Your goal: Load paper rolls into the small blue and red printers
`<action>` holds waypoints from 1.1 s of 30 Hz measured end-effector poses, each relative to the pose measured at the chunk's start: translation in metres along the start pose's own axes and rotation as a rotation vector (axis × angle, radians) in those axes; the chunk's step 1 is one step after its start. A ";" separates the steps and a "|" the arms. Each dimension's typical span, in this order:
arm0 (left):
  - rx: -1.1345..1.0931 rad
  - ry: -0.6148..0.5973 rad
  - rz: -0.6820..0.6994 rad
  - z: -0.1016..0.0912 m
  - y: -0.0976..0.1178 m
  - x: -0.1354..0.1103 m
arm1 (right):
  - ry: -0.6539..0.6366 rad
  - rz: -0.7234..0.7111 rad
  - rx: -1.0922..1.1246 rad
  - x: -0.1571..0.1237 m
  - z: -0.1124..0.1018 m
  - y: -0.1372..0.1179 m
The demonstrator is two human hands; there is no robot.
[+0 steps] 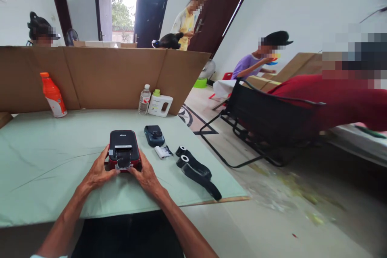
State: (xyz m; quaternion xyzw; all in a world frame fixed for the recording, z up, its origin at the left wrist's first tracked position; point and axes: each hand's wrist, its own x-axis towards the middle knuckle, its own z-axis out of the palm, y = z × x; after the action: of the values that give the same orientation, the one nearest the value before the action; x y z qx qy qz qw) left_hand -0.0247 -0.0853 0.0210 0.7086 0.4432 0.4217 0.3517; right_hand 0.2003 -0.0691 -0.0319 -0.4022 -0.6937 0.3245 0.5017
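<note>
A small black and red label printer (pixel 124 147) sits on the pale green table top (pixel 48 157) in front of me. My left hand (pixel 98 171) grips its left front corner, thumb against the side. My right hand (pixel 145 173) holds the right front corner, fingers curled at the strip of dark film (pixel 123 159) coming out of its slot. A second, dark blue device (pixel 154 135) lies just behind on the right. Beside it rest a small white packet (pixel 163 151) and a black ribbon (pixel 196 171) unwound between two rolls.
A cardboard screen (pixel 99 76) stands along the table's far edge, with an orange bottle (pixel 53 95), a water bottle (pixel 144 99) and a white jug (pixel 160 105) before it. A black folding chair (pixel 260 121) stands right. Several people are behind and to the right.
</note>
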 end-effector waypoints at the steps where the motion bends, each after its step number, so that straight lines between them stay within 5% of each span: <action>1: 0.039 0.023 -0.018 -0.001 -0.002 -0.001 | 0.008 -0.001 -0.002 0.000 0.001 0.000; 11: 0.292 0.132 0.133 -0.009 -0.011 0.003 | 0.125 -0.125 -0.221 0.002 -0.001 0.000; 16: 0.427 0.171 0.268 -0.013 -0.007 0.001 | 0.082 -0.286 -0.314 0.011 -0.009 -0.017; 23: 0.630 0.218 0.338 -0.010 -0.002 -0.004 | 0.008 -0.298 -0.364 0.023 -0.011 -0.019; 33: 0.643 0.227 0.356 -0.009 -0.001 -0.003 | -0.083 -0.309 -0.431 0.035 -0.010 -0.013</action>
State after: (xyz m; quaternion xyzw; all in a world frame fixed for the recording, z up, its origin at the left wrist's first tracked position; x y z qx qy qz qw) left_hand -0.0341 -0.0863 0.0233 0.7973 0.4591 0.3914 -0.0182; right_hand 0.2009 -0.0436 -0.0022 -0.3756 -0.8198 0.1051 0.4193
